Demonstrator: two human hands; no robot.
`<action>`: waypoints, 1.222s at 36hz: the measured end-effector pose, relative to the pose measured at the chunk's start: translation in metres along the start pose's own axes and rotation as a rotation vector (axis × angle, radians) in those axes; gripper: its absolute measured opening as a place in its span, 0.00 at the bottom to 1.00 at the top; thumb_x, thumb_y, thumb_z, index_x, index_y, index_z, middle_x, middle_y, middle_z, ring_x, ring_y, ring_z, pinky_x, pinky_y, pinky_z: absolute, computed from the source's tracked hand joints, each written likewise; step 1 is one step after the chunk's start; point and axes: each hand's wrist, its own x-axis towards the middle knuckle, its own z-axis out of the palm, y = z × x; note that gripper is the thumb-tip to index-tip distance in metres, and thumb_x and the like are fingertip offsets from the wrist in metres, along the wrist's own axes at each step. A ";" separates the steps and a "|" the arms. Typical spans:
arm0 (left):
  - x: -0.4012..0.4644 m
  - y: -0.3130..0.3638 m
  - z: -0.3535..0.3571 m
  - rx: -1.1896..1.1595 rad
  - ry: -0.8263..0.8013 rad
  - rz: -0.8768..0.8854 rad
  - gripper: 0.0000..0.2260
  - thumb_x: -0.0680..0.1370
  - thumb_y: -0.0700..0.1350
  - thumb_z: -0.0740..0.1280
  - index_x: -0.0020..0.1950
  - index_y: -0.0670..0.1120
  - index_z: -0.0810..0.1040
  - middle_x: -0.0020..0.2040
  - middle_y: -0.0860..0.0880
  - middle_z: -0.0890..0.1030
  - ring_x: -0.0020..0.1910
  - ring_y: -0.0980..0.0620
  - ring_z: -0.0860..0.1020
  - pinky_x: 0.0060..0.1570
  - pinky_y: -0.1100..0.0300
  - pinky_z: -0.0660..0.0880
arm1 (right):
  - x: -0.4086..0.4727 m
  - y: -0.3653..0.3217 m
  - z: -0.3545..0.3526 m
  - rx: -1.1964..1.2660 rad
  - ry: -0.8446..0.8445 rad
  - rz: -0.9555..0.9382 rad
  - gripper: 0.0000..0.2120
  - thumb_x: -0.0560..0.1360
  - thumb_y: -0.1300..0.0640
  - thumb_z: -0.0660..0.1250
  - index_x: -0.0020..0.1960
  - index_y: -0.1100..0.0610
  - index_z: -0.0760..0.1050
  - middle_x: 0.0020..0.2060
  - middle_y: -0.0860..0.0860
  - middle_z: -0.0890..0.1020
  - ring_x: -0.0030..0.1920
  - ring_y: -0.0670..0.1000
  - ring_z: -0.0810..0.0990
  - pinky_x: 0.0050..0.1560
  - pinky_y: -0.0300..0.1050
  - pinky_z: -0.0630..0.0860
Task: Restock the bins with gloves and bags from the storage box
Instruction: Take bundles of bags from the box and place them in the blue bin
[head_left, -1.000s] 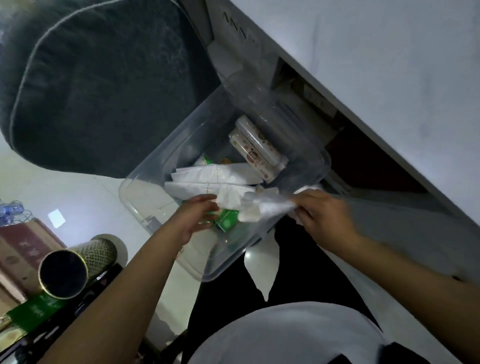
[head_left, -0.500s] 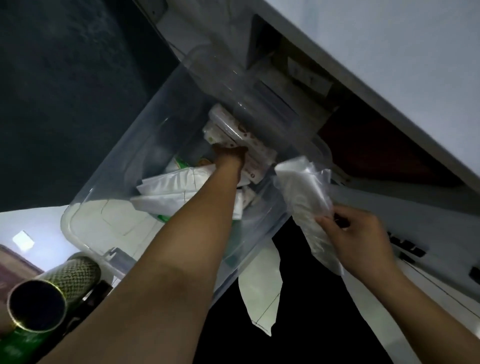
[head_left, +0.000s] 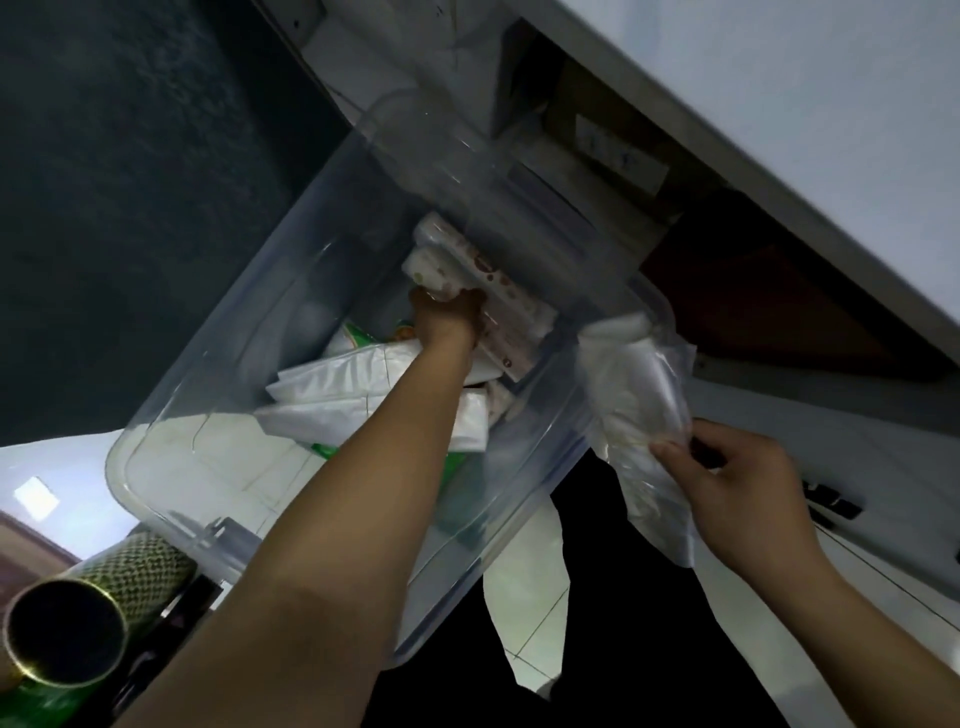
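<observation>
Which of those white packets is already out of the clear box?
The crinkly clear-wrapped packet pinched in the right hand, outside the box. The other white packets lie inside, where the left hand reaches.

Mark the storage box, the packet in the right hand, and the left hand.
storage box (head_left: 332, 270): head view, bare left wall.
clear packet (head_left: 631, 400): head view, its middle.
left hand (head_left: 449, 317): head view, back of hand.
</observation>
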 end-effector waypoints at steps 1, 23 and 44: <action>-0.001 -0.001 -0.003 -0.009 0.000 -0.006 0.39 0.67 0.43 0.74 0.75 0.50 0.60 0.66 0.41 0.77 0.61 0.38 0.78 0.60 0.41 0.77 | 0.000 0.000 0.001 0.001 -0.008 0.008 0.09 0.74 0.57 0.72 0.35 0.51 0.80 0.27 0.49 0.80 0.32 0.45 0.79 0.39 0.44 0.74; -0.054 -0.062 -0.115 0.976 0.378 0.120 0.46 0.72 0.45 0.71 0.79 0.60 0.44 0.78 0.39 0.53 0.71 0.34 0.61 0.67 0.43 0.66 | 0.006 0.008 0.007 0.027 -0.067 -0.090 0.14 0.74 0.55 0.72 0.34 0.39 0.74 0.29 0.37 0.80 0.31 0.40 0.77 0.33 0.41 0.71; 0.032 0.015 0.024 2.172 -0.254 0.921 0.18 0.82 0.44 0.58 0.72 0.48 0.70 0.73 0.42 0.68 0.70 0.39 0.67 0.69 0.47 0.61 | -0.008 0.034 0.003 0.067 0.000 -0.041 0.06 0.73 0.54 0.72 0.44 0.43 0.82 0.42 0.32 0.83 0.40 0.37 0.81 0.39 0.32 0.74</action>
